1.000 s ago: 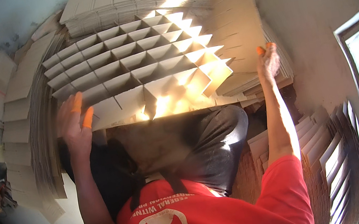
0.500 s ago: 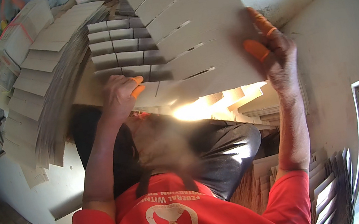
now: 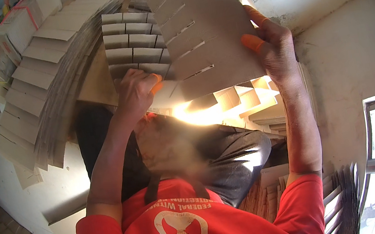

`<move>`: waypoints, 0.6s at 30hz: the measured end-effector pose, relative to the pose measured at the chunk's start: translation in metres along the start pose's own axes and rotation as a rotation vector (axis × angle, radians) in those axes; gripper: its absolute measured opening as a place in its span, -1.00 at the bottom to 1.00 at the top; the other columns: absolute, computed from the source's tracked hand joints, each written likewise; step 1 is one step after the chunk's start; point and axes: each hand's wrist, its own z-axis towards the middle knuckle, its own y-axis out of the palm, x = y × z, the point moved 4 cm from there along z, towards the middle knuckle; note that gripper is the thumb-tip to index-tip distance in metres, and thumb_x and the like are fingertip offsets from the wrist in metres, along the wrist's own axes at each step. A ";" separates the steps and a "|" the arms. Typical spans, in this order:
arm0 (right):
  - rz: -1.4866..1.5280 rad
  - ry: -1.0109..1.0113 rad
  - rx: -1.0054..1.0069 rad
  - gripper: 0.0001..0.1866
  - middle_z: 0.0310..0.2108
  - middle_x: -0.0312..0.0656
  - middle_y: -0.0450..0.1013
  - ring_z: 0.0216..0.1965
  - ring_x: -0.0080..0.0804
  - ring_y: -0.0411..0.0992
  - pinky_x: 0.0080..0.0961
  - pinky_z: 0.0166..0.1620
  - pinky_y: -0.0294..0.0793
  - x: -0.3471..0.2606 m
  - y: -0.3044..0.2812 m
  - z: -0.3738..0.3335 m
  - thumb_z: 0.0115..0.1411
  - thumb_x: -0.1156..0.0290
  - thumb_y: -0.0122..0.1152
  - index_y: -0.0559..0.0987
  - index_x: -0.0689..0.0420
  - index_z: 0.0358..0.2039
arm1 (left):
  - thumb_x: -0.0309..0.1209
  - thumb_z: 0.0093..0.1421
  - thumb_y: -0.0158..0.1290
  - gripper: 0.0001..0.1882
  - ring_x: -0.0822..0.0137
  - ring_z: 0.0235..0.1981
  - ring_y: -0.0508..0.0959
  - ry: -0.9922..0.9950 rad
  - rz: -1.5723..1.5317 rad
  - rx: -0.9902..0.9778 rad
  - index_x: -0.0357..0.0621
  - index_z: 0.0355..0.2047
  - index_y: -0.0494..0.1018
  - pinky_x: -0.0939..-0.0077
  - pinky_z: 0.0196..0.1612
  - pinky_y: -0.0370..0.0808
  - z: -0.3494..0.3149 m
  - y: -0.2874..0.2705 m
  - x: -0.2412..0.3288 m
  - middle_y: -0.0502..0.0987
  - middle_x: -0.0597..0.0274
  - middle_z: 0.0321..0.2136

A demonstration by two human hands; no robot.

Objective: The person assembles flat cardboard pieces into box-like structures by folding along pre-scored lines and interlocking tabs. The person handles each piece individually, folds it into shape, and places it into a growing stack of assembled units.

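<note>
My right hand (image 3: 276,46), with orange finger covers on thumb and finger, grips the right edge of a large slotted cardboard sheet (image 3: 220,31). The sheet is raised and tilted, and a row of narrow slots runs along its left side. Beside its lower left part is a grid of interlocked cardboard dividers (image 3: 130,41), partly hidden behind the sheet. At the grid's near edge my left hand (image 3: 136,92) is closed, its covered fingertips pinching a cardboard strip (image 3: 166,94). Where the sheet's slots meet the strips is hard to make out.
A long fanned stack of cardboard pieces (image 3: 55,65) leans at the left, with a pale strapped bundle (image 3: 20,27) behind it. More assembled dividers (image 3: 247,98) sit in bright light beyond my knee. Cardboard stacks stand low on both sides. A wall (image 3: 335,46) rises at the right.
The right hand has shifted slightly left and up, and the sheet has turned with it. My left hand has moved a little right, still closed at the grid's near edge.
</note>
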 end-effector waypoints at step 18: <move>-0.188 -0.052 -0.083 -0.36 -0.37 -0.26 0.55 -0.37 -0.62 0.47 -0.69 -0.29 0.48 0.016 0.035 0.016 0.10 0.72 0.10 0.32 0.32 0.26 | -0.50 -0.10 0.30 -0.83 0.15 -0.45 0.56 -0.032 -0.023 0.000 -0.21 -0.44 0.61 0.28 -0.21 0.45 0.002 0.005 -0.004 0.58 0.13 -0.55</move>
